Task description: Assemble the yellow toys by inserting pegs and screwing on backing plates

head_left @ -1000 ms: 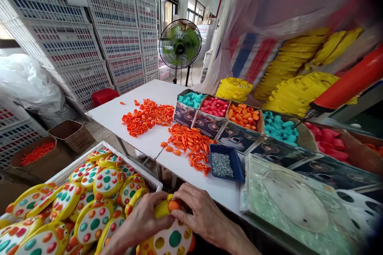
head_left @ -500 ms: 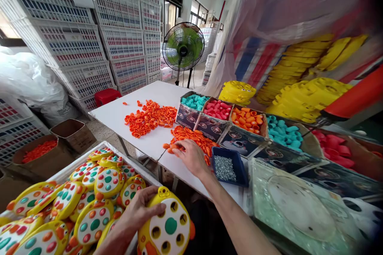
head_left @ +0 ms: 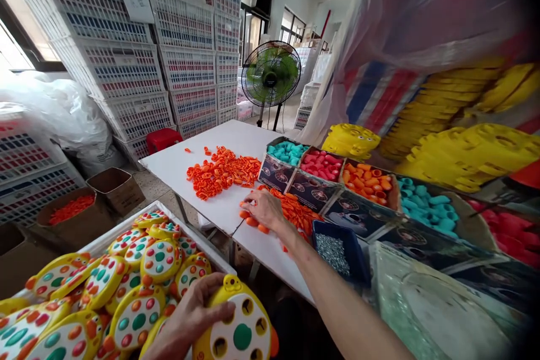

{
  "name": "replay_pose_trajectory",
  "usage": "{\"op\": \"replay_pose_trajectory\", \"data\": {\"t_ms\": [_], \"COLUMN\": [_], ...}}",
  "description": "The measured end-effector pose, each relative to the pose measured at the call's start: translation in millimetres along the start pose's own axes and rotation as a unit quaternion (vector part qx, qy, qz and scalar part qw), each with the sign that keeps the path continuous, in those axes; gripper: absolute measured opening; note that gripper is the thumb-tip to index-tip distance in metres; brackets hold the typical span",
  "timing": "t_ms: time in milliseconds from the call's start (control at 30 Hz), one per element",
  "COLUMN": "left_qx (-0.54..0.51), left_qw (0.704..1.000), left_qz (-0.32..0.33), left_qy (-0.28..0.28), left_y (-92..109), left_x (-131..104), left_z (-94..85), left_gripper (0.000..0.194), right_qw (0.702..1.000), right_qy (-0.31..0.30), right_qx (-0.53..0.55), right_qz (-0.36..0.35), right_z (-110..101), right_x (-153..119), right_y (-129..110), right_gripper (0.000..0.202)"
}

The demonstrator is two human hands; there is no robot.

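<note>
My left hand (head_left: 201, 306) is wrapped round the left side of a yellow toy (head_left: 247, 312), thumb on its white face. That face has a green centre dot and several round holes. My right hand (head_left: 264, 208) reaches onto the white table, fingers bent down at the left end of a pile of flat orange pieces (head_left: 297, 214); what the fingertips hold, if anything, is hidden. Rounded orange pieces (head_left: 253, 222) lie just below that hand. Another orange heap (head_left: 225, 169) sits farther back. A blue tray of small metal screws (head_left: 333, 253) stands right of my forearm.
A white crate (head_left: 211, 256) of finished-looking yellow toys (head_left: 160, 259) stands at the left. Boxes of teal (head_left: 289, 152), pink (head_left: 320, 164) and orange parts (head_left: 367, 183) line the table's right side. Behind are a fan (head_left: 271, 76) and stacked crates (head_left: 185, 70).
The view has turned slightly left, so most things appear farther right. My right hand has shifted a little over the orange pieces. My left hand still grips the toy.
</note>
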State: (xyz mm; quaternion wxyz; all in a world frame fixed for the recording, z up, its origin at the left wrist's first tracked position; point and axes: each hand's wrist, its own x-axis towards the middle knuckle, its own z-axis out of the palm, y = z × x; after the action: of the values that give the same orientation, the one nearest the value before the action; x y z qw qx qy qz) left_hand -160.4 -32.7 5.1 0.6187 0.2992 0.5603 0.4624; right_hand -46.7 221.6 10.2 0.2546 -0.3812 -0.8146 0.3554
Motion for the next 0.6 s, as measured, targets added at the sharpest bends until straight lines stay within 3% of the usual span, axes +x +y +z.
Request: {"op": "replay_pose_trajectory", "data": {"t_ms": [133, 300, 433, 600], "left_qx": [0.004, 0.004, 0.015, 0.037], "left_qw": [1.0, 1.0, 1.0, 0.998], "left_qz": [0.009, 0.022, 0.02, 0.032], "left_qy": [-0.009, -0.02, -0.019, -0.037], "left_y": [-3, -9, -14, -13], "left_x": [3, 2, 4, 10], "left_z": [1.0, -2.4, -7.2, -6.5], "left_gripper": [0.057, 0.057, 0.055, 0.055], "right_qw": [0.997, 0.999, 0.989, 0.954], "right_qy": [-0.043, -0.045, -0.041, -0.025], "right_qx": [-0.064, -0.002, 0.136, 0.296], "right_qz": [0.006, 0.011, 0.033, 0.051], "right_z": [3, 10, 4, -7], "right_x": [-3, -6, -10, -27], "right_y": [1, 1, 2, -7], "right_gripper": [0.008, 0.002, 0.023, 0.048]}}
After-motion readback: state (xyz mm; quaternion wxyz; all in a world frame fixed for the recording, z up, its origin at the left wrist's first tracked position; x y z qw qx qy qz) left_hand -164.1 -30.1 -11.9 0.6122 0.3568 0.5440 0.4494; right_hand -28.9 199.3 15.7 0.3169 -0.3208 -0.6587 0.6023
